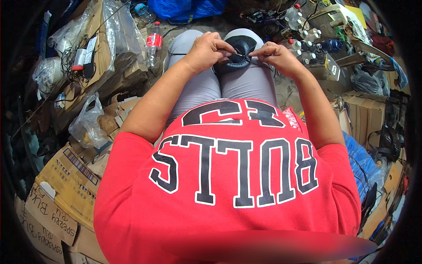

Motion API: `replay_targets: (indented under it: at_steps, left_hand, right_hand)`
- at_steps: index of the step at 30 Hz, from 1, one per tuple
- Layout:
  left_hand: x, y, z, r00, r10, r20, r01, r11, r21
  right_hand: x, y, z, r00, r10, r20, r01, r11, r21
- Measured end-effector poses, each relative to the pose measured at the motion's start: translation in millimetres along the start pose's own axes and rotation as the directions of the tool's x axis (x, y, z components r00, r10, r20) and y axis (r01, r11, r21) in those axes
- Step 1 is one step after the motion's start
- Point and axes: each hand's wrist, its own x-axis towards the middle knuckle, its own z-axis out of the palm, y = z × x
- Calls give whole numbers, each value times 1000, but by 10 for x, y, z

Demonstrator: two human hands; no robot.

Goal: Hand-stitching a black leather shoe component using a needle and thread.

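Observation:
On my thighs, near the knees, rests a small black leather-like piece [239, 65] with a rounded, padded rim and a hollow middle; it looks like part of a shoe. My left hand [212, 50] is closed in a pinch at its left side. Across the opening, my right hand [276, 56] also pinches, with fingertips on a thin black cord [244, 55]. The cord runs between the two hands over the piece, and a loose length trails across my legs. What exactly lies between the left fingertips is too small to make out fully.
A clear bottle with a red label [154, 42] stands left of my knees. Several small bottles [303, 44] crowd the right. Plastic-wrapped cardboard [116, 42] and cartons [66, 176] are piled left; more cardboard [365, 112] and blue plastic [362, 160] lie right. A blue bag [187, 9] sits ahead.

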Motion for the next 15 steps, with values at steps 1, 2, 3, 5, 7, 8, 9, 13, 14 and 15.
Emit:
replay_targets:
  at_steps: [1,2,3,5,7,8,9,13,14,15]
  left_hand:
    - [-2,4,-5,1000,-9,10,9,1000,-9]
    - [-5,8,-8,1000,-18,19,19,1000,-17]
    - [-7,14,-7,1000,-18,21,19,1000,-17]
    - [-14,28,-4,999,38,1,-38,999,35]
    - [-11,49,-1,999,34,7,-34,999,39]
    - [-7,62,3,999,31,12,-32,999,44]
    - [2,66,11,999,29,12,-30,999,45]
    - [90,25,62,997,-35,66,40,997,-68]
    - [99,17,69,995,-61,80,72,987,-142]
    - [93,9,68,995,-62,78,72,987,-141]
  right_hand:
    - [-1,3,1,1000,-9,3,9,1000,-3]
    - [-1,1,1,1000,-8,2,8,1000,-1]
    - [0,-6,-1,1000,2,5,-2,1000,-6]
    - [-1,-20,-4,1000,13,9,-13,1000,-10]
    - [0,-22,-2,1000,2,12,-1,1000,-20]
    - [4,-5,1,1000,1,13,-1,1000,-19]
    - [11,29,6,1000,1,17,-2,1000,26]
    - [70,75,11,997,13,70,-28,976,214]
    - [68,67,12,997,12,71,-27,976,214]
    - [67,55,7,998,9,69,-22,984,179]
